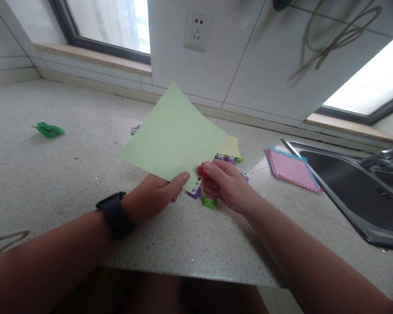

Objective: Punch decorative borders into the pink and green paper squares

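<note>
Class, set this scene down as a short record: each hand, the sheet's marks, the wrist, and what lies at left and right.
Left hand: holds the green sheet, thumb on top
Right hand: holds a red item at the sheet's edge
Marks: red star and other small shapes near the closest corner
Left wrist: dark watch
Far left: crumpled green thing
Right: pink sheet beside the sink

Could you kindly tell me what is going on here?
A person works at a speckled countertop. The left hand holds a square, pale green paper sheet near its lower corner. The right hand grips a small, red, plastic-looking object at the sheet's edge, beside a few small shapes, including a red star. A pile of pink, dark-dashed-edged paper sheets lies by the grey metal sink.
</note>
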The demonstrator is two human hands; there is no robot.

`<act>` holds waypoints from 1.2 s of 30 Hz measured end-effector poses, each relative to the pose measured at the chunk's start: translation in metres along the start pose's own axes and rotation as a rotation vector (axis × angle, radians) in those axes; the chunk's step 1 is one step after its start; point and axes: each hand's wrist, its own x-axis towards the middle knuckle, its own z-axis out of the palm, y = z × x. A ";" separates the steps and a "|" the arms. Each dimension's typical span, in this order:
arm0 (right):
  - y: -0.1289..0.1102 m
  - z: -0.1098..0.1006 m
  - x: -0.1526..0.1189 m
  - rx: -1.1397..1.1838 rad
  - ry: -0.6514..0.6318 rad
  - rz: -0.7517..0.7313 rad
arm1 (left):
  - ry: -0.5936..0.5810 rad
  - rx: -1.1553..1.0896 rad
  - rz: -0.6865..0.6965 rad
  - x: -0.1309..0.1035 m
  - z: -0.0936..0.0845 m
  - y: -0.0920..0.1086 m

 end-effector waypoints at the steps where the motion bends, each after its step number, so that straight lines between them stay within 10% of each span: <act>1: 0.000 0.000 0.000 -0.003 0.002 0.001 | -0.001 0.003 0.002 0.000 0.000 0.000; 36: 0.002 0.002 0.000 -0.016 0.035 -0.011 | 0.008 0.040 0.014 -0.001 0.000 0.001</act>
